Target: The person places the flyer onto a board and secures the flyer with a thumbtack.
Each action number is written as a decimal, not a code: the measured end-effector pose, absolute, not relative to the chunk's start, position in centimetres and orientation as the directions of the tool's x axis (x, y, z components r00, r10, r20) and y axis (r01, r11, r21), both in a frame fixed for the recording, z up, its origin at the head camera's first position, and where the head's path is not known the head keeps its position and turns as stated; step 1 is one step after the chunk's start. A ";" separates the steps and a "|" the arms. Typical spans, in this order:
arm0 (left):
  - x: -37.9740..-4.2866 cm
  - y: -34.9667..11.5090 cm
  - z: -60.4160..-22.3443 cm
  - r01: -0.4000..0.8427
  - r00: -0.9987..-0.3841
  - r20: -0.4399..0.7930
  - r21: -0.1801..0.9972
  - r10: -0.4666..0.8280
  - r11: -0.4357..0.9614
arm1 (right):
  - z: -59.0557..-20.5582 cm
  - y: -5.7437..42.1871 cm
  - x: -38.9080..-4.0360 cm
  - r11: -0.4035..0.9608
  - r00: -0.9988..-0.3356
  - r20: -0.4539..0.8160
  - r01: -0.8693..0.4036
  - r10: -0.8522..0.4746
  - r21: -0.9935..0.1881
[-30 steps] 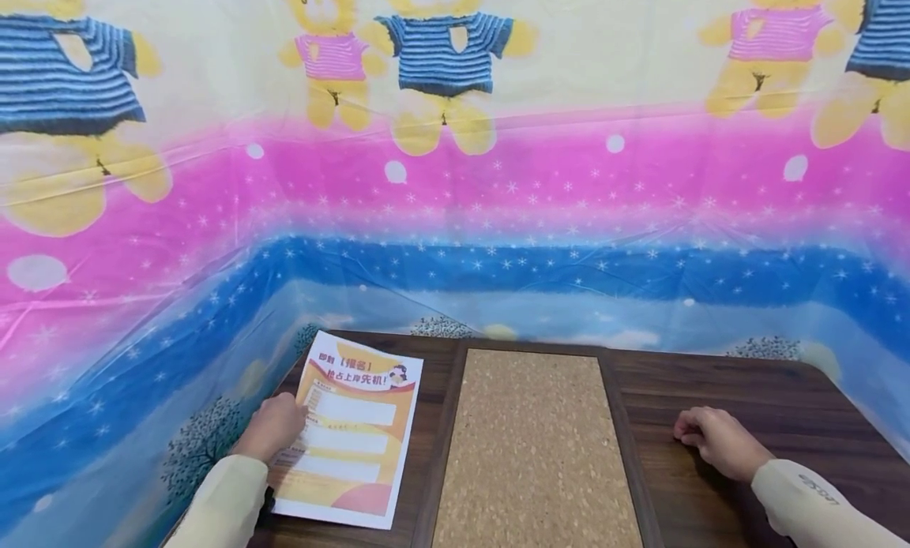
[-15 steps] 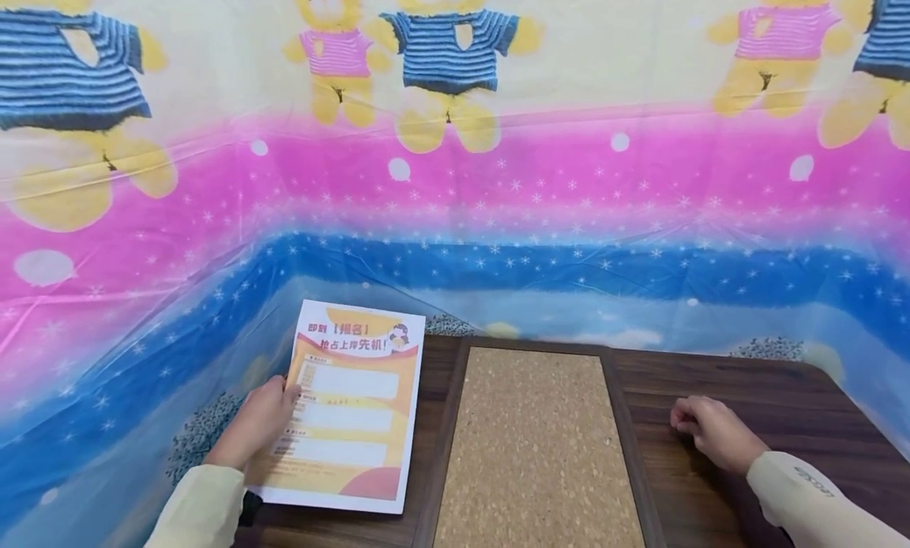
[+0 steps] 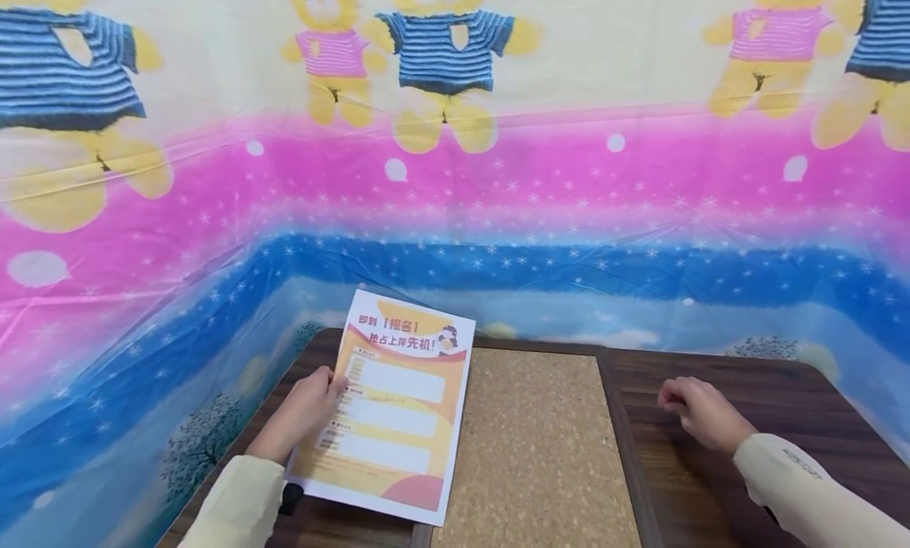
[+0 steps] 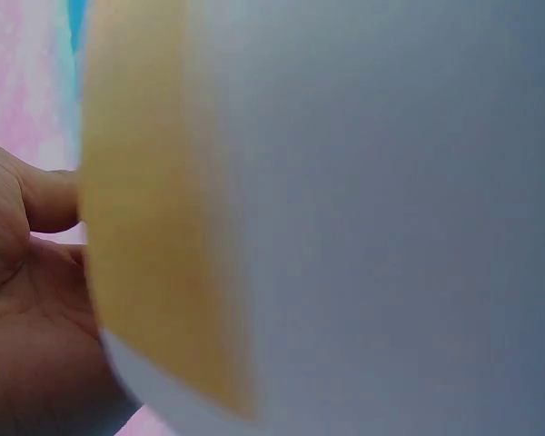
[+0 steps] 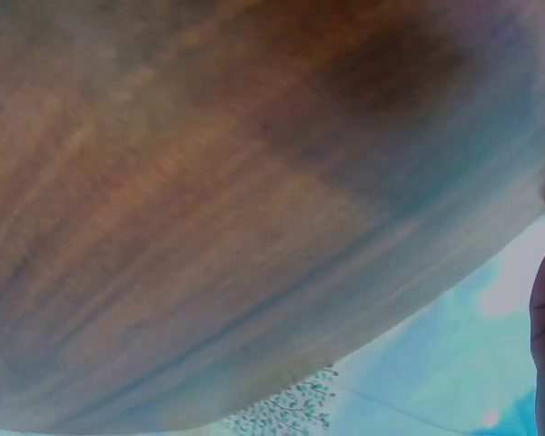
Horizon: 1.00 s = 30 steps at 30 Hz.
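Observation:
My left hand [image 3: 302,414] grips a printed flyer [image 3: 398,410] by its left edge, thumb on the front face. Orange, yellow and white, the flyer carries Chinese text and a small cartoon figure at the top. It is tilted up, its right side overlapping the cork panel [image 3: 547,445] in the head view. Close to the left wrist camera, the flyer [image 4: 363,200] fills most of the picture and hides the fingers behind it. Over the right part of the dark wooden table [image 3: 789,406], my right hand [image 3: 707,418] holds nothing, its fingers loosely curled.
The cork panel lies framed in the middle of the tabletop. Behind and to the left of the table hangs a printed curtain [image 3: 554,177] with teddy bears, snowflakes and trees. Its folds come right up to the table's back edge.
My left hand has lifted the flyer from the table's left side, then carried it right toward the cork panel. The right hand has shifted slightly left and up.

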<state>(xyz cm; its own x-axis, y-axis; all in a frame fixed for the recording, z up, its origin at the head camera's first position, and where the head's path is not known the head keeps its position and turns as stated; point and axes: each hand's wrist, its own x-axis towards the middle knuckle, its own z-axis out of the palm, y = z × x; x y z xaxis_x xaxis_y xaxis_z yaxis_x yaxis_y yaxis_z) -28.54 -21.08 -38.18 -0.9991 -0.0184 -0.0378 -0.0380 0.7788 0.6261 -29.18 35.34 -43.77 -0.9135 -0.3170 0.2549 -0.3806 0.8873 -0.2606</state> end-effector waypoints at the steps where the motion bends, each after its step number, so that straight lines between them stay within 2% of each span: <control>1: -28.7 -20.7 -38.2 -0.040 -0.999 -0.038 0.626 -0.020 0.779 | -43.6 35.2 -29.2 0.886 -0.911 0.265 -0.384 -0.316 -0.261; 11: -30.3 -16.6 -40.5 -0.069 -0.994 -0.111 0.635 0.002 0.769 | -42.4 33.9 -29.1 0.870 -0.885 0.309 -0.427 -0.347 -0.246; 19: -31.2 -13.3 -42.4 -0.093 -0.986 -0.166 0.592 0.008 0.800 | -42.5 33.5 -29.5 0.857 -0.866 0.327 -0.461 -0.379 -0.230; 30: -30.9 -9.9 -44.3 -0.089 -0.979 -0.201 0.554 0.030 0.827 | -41.0 32.3 -30.3 0.849 -0.851 0.340 -0.484 -0.400 -0.211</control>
